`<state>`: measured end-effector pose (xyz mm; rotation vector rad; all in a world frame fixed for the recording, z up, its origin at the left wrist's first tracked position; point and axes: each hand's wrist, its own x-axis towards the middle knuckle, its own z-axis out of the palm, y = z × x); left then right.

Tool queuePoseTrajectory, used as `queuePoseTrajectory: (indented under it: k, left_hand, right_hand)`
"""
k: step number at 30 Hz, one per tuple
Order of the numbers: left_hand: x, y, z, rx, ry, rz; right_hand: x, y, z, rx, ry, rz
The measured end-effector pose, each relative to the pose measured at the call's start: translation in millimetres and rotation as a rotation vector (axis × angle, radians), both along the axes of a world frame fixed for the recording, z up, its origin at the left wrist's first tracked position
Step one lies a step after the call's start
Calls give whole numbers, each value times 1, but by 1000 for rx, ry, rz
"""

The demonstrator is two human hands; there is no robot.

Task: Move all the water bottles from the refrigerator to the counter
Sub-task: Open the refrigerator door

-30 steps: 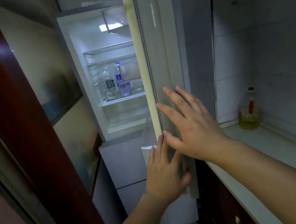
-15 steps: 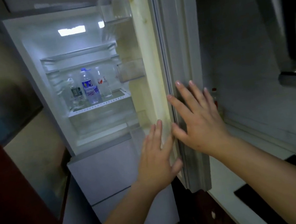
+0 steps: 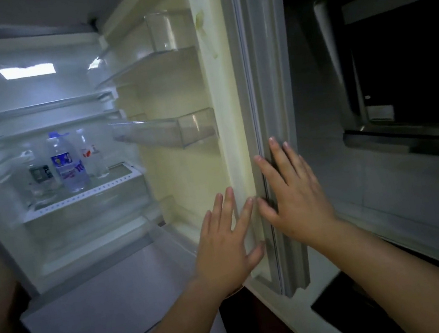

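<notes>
The refrigerator (image 3: 87, 245) stands open and lit. On its lower shelf (image 3: 84, 195) stand three water bottles: one with a dark label (image 3: 39, 177) at the left, one with a blue label (image 3: 67, 164) in the middle, and one with a red-and-white label (image 3: 93, 156) behind at the right. My left hand (image 3: 225, 246) lies flat with straight fingers against the inner edge of the open door (image 3: 231, 124). My right hand (image 3: 291, 192) presses flat on the door's grey outer edge. Neither hand holds anything.
Clear door bins (image 3: 178, 129) hang on the inside of the door. A white counter (image 3: 309, 322) with a black cooktop (image 3: 349, 307) runs along the right, under a range hood (image 3: 403, 97). White drawer fronts (image 3: 105, 308) sit below the fridge compartment.
The door has swung further open to the right under both hands, and my view has moved closer, so the fridge interior and its bottles show more fully.
</notes>
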<state>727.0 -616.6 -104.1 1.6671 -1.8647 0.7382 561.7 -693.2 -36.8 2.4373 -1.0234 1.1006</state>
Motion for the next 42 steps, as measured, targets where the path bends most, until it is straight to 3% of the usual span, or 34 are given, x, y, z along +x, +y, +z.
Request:
queuePoseTrajectory:
  k: [18,29,42]
  left_hand:
    - [7,-22,5,-152,96,-132]
    - [13,-25,32,-48,212,-126]
    - [-2,-42,52,-37,197,-134]
  right_hand:
    - [-5,-56,6,174,-129,-89]
    - [-10,-78,2,173,27,-210]
    - [-12,-106,3,270,-13,-210]
